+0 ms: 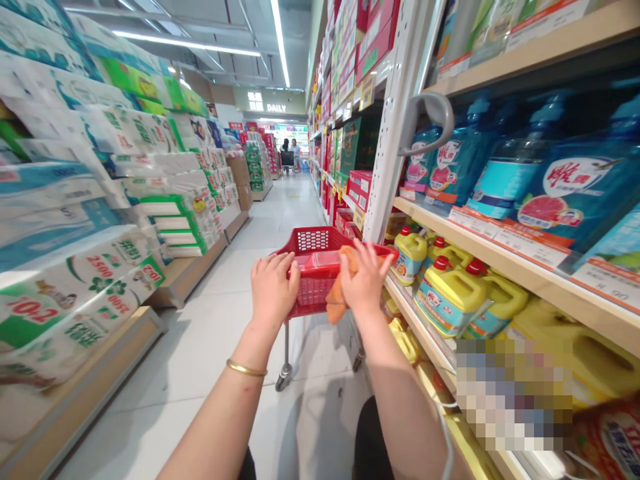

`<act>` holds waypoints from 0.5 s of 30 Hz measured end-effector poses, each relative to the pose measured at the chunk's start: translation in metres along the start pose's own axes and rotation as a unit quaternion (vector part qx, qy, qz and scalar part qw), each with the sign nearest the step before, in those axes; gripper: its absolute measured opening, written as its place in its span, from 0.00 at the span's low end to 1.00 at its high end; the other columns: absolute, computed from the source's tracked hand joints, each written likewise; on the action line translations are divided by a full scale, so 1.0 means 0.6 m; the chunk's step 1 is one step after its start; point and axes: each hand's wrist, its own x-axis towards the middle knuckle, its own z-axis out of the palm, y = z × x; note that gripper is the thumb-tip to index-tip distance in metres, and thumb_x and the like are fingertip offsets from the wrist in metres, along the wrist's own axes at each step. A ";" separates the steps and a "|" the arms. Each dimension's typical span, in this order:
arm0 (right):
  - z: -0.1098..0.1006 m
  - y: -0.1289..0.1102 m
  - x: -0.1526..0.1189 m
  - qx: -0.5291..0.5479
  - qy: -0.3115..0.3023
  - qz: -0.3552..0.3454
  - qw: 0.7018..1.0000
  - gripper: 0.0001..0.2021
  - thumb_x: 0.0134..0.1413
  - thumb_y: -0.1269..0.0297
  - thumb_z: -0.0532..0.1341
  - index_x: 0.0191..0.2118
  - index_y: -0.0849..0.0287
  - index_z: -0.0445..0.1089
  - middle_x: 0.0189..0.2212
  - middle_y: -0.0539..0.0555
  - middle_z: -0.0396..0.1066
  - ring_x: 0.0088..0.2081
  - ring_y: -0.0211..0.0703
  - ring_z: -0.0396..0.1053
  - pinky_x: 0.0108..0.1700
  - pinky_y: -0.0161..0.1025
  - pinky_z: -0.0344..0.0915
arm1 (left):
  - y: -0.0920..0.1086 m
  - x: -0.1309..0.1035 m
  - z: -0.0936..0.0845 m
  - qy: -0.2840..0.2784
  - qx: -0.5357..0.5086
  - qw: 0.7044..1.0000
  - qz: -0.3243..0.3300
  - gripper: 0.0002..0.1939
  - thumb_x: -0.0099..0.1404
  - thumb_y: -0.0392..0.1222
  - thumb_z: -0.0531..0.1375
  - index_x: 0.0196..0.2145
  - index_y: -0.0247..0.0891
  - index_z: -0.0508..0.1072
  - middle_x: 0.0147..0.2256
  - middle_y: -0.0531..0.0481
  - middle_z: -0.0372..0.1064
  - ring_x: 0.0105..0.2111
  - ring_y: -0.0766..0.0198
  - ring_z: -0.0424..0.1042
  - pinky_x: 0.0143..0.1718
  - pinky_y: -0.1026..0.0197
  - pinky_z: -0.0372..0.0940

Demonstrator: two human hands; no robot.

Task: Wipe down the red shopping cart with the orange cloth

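Observation:
A small red shopping cart [313, 297] with a basket of mesh sides stands straight ahead of me. Its red handle [320, 262] runs across between my hands. My left hand [274, 283] is closed over the left end of this handle, thumb toward the middle. On the right end, my right hand [361, 277] has hold of an orange cloth [336, 303] against the handle, its fingers partly spread. Part of the cloth hangs below the handle, and the rest is under the palm, where I cannot see it.
Shelves on the right hold blue pump bottles [510, 177] and yellow jugs [450, 297], close beside the cart. A grey hook-shaped piece [443, 120] juts from the shelf post. Stacked tissue packs [80, 287] line the left. The tiled aisle [287, 200] leads to people far ahead.

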 end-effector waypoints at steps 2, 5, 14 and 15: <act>-0.007 0.053 0.014 -0.020 0.070 0.133 0.988 0.25 0.76 0.51 0.49 0.61 0.56 0.75 0.69 0.61 0.67 0.75 0.65 0.53 0.72 0.82 0.31 | 0.002 -0.002 -0.001 0.001 -0.003 1.000 0.003 0.21 0.78 0.46 0.51 0.56 0.41 0.80 0.57 0.44 0.79 0.60 0.47 0.72 0.69 0.40 0.55; -0.009 0.074 0.015 -0.034 0.101 0.193 0.975 0.26 0.75 0.50 0.48 0.63 0.58 0.74 0.73 0.62 0.60 0.77 0.71 0.46 0.70 0.85 0.33 | 0.004 -0.005 0.003 0.014 -0.007 1.000 -0.002 0.20 0.78 0.46 0.52 0.55 0.42 0.80 0.57 0.45 0.79 0.60 0.47 0.72 0.69 0.39 0.54; 0.005 -0.055 -0.017 0.023 -0.083 -0.138 0.987 0.18 0.74 0.53 0.56 0.62 0.49 0.74 0.69 0.55 0.69 0.74 0.53 0.57 0.77 0.69 0.25 | -0.006 0.002 0.005 0.011 0.003 1.000 -0.007 0.21 0.77 0.46 0.51 0.54 0.42 0.81 0.56 0.44 0.80 0.60 0.46 0.72 0.69 0.39 0.54; 0.004 -0.037 -0.011 0.016 -0.057 -0.100 0.993 0.19 0.75 0.53 0.55 0.61 0.51 0.75 0.68 0.56 0.69 0.74 0.54 0.57 0.77 0.71 0.25 | -0.006 0.002 0.004 0.008 0.001 1.000 -0.006 0.21 0.77 0.46 0.51 0.54 0.42 0.81 0.56 0.44 0.79 0.60 0.47 0.72 0.69 0.39 0.54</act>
